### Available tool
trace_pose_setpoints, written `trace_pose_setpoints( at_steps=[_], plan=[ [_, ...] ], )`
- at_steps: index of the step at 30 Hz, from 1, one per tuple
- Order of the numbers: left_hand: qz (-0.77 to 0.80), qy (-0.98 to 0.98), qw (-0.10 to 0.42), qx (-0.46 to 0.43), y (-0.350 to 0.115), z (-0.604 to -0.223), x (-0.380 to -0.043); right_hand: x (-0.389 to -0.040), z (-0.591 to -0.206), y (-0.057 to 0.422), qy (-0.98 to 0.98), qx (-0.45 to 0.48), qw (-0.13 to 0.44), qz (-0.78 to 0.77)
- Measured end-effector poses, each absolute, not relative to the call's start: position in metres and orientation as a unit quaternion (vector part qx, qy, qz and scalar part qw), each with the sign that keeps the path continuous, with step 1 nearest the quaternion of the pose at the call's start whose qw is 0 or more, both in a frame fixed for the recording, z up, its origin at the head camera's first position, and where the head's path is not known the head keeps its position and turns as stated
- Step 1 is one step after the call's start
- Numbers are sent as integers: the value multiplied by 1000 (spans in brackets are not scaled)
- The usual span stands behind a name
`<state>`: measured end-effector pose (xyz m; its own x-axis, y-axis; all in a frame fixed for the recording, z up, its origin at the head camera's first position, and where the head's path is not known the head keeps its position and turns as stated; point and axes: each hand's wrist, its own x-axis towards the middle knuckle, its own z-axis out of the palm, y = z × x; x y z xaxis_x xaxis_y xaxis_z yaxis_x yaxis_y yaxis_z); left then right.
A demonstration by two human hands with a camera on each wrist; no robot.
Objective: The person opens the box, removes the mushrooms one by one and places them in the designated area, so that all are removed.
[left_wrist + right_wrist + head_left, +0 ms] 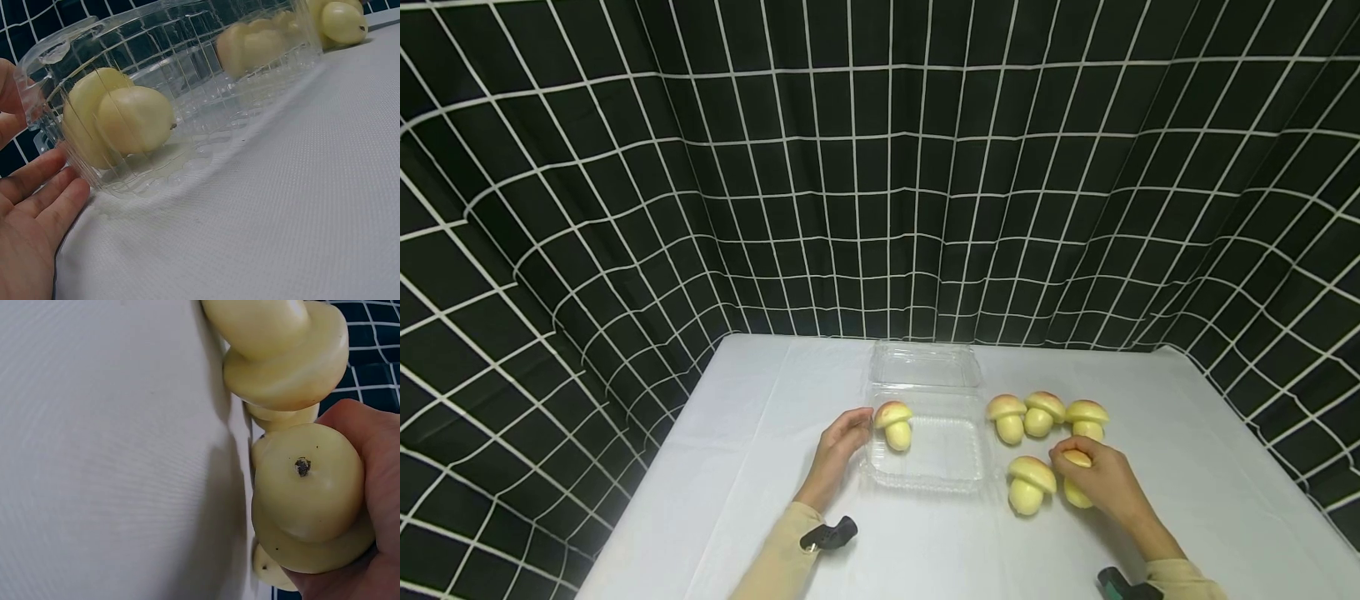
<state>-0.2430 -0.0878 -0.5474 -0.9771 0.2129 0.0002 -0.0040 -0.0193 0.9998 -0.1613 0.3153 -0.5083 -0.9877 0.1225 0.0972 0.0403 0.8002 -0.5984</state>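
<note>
In the head view, my right hand [1099,479] grips a toy mushroom [1078,493] with a yellow stem and reddish-yellow cap. The right wrist view shows its rounded stem end, with a dark spot, facing the camera; my fingers partly hide the cap. My left hand [841,450] rests its fingertips against the left side of a clear plastic clamshell box [925,482], fingers fairly straight in the left wrist view. Inside the box, at its left, lies one toy mushroom [895,427]. The box's lid [925,364] is folded back, away from me.
Right of the box lie more toy mushrooms: two side by side at the back, one [1009,418] and another [1042,414], one [1086,417] farther right, and one [1028,485] nearer me. A white cloth [760,417] covers the table; a black gridded curtain [917,167] surrounds it.
</note>
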Motion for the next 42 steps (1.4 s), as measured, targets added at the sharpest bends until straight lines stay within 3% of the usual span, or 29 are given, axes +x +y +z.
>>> trace_pose_setpoints(
  at_steps=[42],
  plan=[
    [711,696,75,71,-87,-547,-243,-157,-512,317,-943,-46,74,322]
  ],
)
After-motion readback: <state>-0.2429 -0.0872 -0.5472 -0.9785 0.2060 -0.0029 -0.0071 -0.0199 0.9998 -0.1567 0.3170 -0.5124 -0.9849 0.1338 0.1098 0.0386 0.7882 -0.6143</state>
